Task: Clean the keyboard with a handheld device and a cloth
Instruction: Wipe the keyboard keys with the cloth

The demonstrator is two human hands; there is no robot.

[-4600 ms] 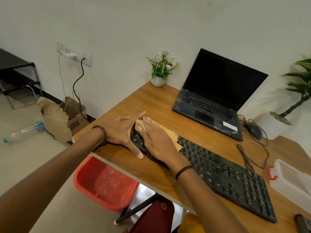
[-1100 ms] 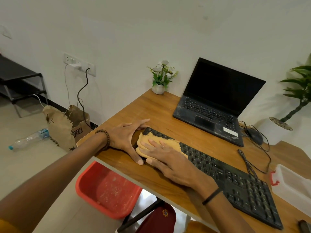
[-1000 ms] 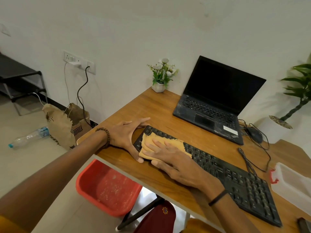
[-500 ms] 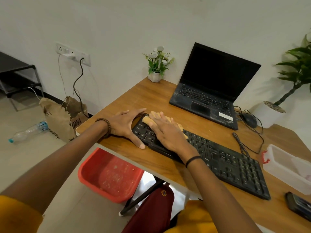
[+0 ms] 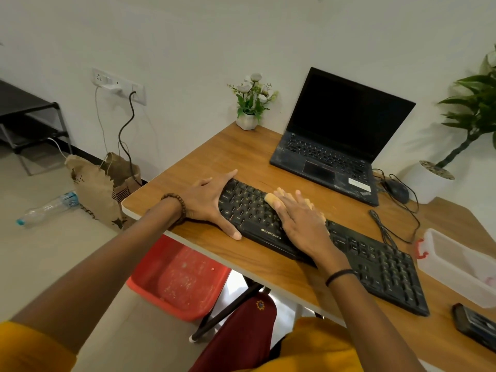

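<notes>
A black keyboard (image 5: 375, 267) lies slantwise on the wooden desk (image 5: 214, 157). My left hand (image 5: 212, 202) braces the keyboard's left end, thumb along the near edge and fingers spread round the far corner. My right hand (image 5: 303, 221) lies flat with straight fingers on a yellow cloth (image 5: 271, 197), pressing it onto the keys left of the middle. Most of the cloth is hidden under the hand. A dark handheld device (image 5: 475, 324) lies at the desk's near right edge.
An open black laptop (image 5: 335, 140) stands behind the keyboard, a small flower pot (image 5: 251, 103) to its left. A mouse (image 5: 397, 190) with loose cables, a white plastic box (image 5: 461, 264) and a potted plant (image 5: 434, 181) are at the right. A red stool (image 5: 179, 277) stands under the desk.
My right hand has slid the cloth to the right along the keyboard, away from its left end, uncovering the leftmost keys. My left hand has stayed at the left end.
</notes>
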